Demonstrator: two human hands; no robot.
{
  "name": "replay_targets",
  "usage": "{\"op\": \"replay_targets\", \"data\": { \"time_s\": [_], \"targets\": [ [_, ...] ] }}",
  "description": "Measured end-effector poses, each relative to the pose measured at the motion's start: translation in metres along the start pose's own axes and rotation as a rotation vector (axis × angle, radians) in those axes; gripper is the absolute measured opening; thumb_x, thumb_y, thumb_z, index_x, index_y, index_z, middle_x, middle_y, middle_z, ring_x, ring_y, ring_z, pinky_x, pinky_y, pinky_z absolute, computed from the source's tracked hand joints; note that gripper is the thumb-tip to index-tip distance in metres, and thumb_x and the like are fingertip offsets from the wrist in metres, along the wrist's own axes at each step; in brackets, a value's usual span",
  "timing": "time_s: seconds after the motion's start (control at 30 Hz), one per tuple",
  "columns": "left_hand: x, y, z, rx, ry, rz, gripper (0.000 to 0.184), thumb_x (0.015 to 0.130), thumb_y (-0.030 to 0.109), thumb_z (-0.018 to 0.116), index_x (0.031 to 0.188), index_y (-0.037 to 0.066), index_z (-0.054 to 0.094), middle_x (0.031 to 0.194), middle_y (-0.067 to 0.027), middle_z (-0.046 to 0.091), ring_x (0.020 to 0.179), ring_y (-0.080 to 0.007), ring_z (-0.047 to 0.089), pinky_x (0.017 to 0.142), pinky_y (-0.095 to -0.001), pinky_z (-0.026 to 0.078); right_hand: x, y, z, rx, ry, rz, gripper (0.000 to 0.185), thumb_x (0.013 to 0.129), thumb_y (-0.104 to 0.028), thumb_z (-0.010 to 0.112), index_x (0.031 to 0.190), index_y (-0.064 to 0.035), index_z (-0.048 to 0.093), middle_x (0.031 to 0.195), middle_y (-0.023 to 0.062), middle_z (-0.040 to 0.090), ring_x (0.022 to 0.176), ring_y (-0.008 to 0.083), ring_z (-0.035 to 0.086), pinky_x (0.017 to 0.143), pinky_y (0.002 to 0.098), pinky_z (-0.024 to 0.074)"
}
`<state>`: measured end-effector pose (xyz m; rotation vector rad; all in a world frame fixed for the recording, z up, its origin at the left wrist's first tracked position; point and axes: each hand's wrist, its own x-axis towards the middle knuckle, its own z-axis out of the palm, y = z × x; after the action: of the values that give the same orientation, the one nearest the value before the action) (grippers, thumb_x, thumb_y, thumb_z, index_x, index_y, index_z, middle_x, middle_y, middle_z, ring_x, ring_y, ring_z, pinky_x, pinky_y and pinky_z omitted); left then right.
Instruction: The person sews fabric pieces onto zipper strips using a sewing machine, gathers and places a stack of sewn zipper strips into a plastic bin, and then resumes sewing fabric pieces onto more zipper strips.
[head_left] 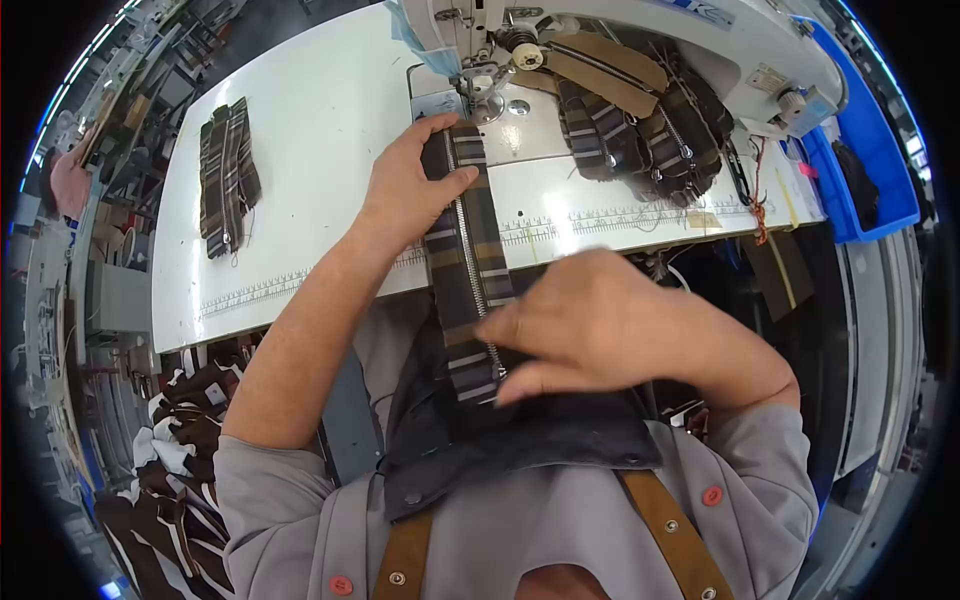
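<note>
A dark striped fabric strip with a metal zipper (466, 260) runs from the sewing machine's needle area (482, 85) over the table edge toward my lap. Its far end is under my left hand (412, 182), thumb on top near the zipper teeth and fingers along the left edge, gripping it. At the near end, my right hand (585, 325) is closed with its thumb and fingertips at the strip's right edge beside the zipper slider (500, 371). Slight blur and the hand itself hide exactly what the right fingertips pinch.
A pile of similar zippered pieces (650, 130) lies under the machine arm, with a brown zippered strip (605, 75) on top. Another striped piece (228, 175) rests on the table's left. A blue bin (865, 215) stands right; brown-and-white garments (170, 480) lie lower left.
</note>
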<state>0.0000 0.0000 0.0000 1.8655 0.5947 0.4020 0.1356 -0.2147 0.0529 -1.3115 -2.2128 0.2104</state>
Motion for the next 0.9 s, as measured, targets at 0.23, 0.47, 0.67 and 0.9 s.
{"op": "replay_targets", "data": {
  "time_s": [0.23, 0.47, 0.67, 0.9],
  "targets": [
    [0.012, -0.008, -0.007, 0.857, 0.281, 0.620, 0.048, 0.090, 0.017, 0.079, 0.134, 0.002, 0.066, 0.130, -0.0138, 0.069, 0.118, -0.0342, 0.066, 0.104, -0.0393, 0.052, 0.035, 0.112, 0.014, -0.347, 0.182, 0.008, 0.036, 0.090, -0.039, 0.076, 0.103, -0.0059, 0.073, 0.093, 0.0090, 0.073, 0.095, 0.0299, 0.070, 0.081, 0.0446, 0.0553],
    [0.016, -0.009, -0.002, 0.767, 0.128, 0.474, 0.036, 0.098, 0.022, 0.072, 0.125, -0.002, 0.071, 0.137, -0.0170, 0.068, 0.124, -0.0334, 0.066, 0.105, -0.0397, 0.054, 0.045, 0.131, 0.016, -0.471, 0.145, 0.001, 0.044, 0.088, -0.042, 0.076, 0.108, -0.0020, 0.075, 0.109, 0.0085, 0.075, 0.105, 0.0266, 0.067, 0.090, 0.0417, 0.0539],
    [0.032, -0.013, -0.003, 0.725, 0.134, 0.485, 0.038, 0.097, 0.021, 0.074, 0.126, -0.003, 0.071, 0.136, -0.0180, 0.068, 0.124, -0.0340, 0.067, 0.104, -0.0391, 0.055, 0.045, 0.140, 0.017, -0.457, 0.199, 0.041, 0.043, 0.087, -0.039, 0.076, 0.109, -0.0023, 0.075, 0.111, 0.0082, 0.075, 0.106, 0.0262, 0.066, 0.091, 0.0429, 0.0531],
    [0.033, -0.010, -0.002, 0.711, 0.156, 0.473, 0.039, 0.096, 0.021, 0.075, 0.126, -0.003, 0.071, 0.136, -0.0182, 0.068, 0.124, -0.0343, 0.067, 0.105, -0.0391, 0.055, 0.046, 0.143, 0.017, -0.463, 0.212, 0.031, 0.043, 0.087, -0.039, 0.076, 0.110, -0.0029, 0.075, 0.113, 0.0086, 0.075, 0.108, 0.0263, 0.066, 0.090, 0.0418, 0.0516]
  ]
}}
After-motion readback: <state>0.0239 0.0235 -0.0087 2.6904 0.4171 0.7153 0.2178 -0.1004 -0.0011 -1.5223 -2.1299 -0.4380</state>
